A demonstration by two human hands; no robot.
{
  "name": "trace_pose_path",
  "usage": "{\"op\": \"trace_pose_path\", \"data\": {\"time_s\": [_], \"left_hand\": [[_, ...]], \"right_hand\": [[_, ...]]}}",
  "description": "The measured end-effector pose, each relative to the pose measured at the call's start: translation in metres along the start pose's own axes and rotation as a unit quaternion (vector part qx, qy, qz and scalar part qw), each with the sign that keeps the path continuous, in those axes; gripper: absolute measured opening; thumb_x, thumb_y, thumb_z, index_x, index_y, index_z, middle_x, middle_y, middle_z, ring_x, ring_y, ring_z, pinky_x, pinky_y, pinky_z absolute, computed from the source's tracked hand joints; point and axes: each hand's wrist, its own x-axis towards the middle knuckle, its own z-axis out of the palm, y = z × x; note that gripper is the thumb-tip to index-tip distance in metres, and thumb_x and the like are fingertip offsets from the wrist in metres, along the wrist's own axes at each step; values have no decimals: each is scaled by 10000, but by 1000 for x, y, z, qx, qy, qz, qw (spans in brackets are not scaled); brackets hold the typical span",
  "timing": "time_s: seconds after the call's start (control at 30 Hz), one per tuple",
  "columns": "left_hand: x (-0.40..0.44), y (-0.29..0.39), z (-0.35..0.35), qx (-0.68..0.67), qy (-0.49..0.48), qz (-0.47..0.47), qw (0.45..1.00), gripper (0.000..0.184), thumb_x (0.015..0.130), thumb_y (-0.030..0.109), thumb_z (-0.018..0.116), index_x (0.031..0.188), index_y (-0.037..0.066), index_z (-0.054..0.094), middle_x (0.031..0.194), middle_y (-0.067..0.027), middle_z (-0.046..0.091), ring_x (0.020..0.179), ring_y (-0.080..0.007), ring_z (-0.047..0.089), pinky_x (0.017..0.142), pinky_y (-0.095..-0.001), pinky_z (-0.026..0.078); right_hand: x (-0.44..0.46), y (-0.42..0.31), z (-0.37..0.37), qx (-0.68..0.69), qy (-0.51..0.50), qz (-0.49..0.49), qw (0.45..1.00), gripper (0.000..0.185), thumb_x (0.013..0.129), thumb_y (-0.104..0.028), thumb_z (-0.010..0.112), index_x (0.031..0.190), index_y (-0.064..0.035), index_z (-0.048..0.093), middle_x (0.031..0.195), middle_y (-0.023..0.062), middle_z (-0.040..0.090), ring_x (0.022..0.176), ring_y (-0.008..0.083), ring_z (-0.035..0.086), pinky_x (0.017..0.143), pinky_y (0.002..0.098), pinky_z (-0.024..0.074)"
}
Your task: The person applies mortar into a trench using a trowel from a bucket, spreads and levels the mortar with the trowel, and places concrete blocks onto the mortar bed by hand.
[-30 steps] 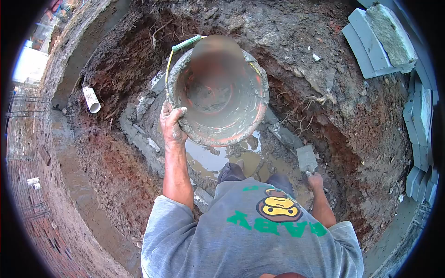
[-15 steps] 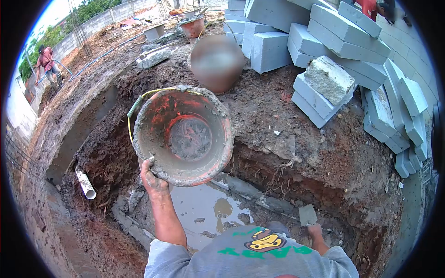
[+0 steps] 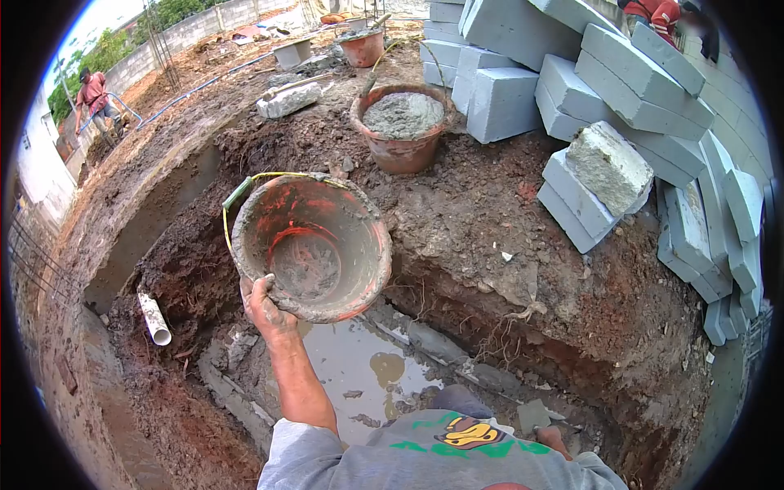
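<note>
My left hand [image 3: 271,309] is closed on the rim of an orange bucket [image 3: 377,253]. Wet grey cement coats the bucket's inside, and it is tilted so that its mouth faces me. A yellow wire handle with a green grip [image 3: 238,193] hangs at its left side. Low in the trench, my right hand [image 3: 555,441] is wrapped round a trowel, whose flat grey blade [image 3: 533,415] shows; its handle is hidden. Beyond the held bucket, a second bucket [image 3: 398,155] full of grey mortar [image 3: 403,114] stands upright on the bank.
Muddy water [image 3: 347,359] lies in the trench below me. A white pipe [image 3: 153,318] juts from the left wall. Light grey blocks [image 3: 502,104] are piled at the right. Another bucket [image 3: 362,51] stands farther back. One person [image 3: 94,98] is far left, another [image 3: 653,16] behind the blocks.
The held bucket has shifted slightly left and turned more to the side. My right hand has gone lower with the trowel. The view has shifted, and the mortar bucket now shows clearly.
</note>
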Motion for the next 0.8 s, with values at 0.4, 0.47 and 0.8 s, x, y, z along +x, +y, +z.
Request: {"op": "trace_pose_path", "data": {"time_s": [0.4, 0.47, 0.8], "left_hand": [[152, 21, 251, -212, -66, 201, 954, 377, 705, -22, 592, 1078, 21, 560, 1002, -74, 599, 854, -202, 613, 776, -363, 531], [182, 10, 340, -234, -94, 180, 951, 468, 744, 16, 639, 1199, 31, 528, 1116, -95, 583, 958, -227, 593, 841, -383, 509], [120, -173, 298, -13, -257, 129, 958, 466, 925, 134, 525, 1348, -5, 387, 1102, -142, 589, 951, -223, 571, 780, -338, 504]], "right_hand": [[114, 2, 34, -62, 7, -98, 993, 398, 846, -386, 501, 860, -24, 666, 905, 213, 640, 892, 310, 615, 764, 407, 477], [103, -20, 8, -26, -9, -61, 998, 375, 844, -369, 516, 830, -20, 650, 851, 200, 626, 818, 302, 608, 711, 409, 473], [-36, -59, -59, 297, -53, 160, 940, 329, 836, -284, 587, 679, 4, 572, 584, 136, 558, 444, 264, 571, 445, 419, 451]]}}
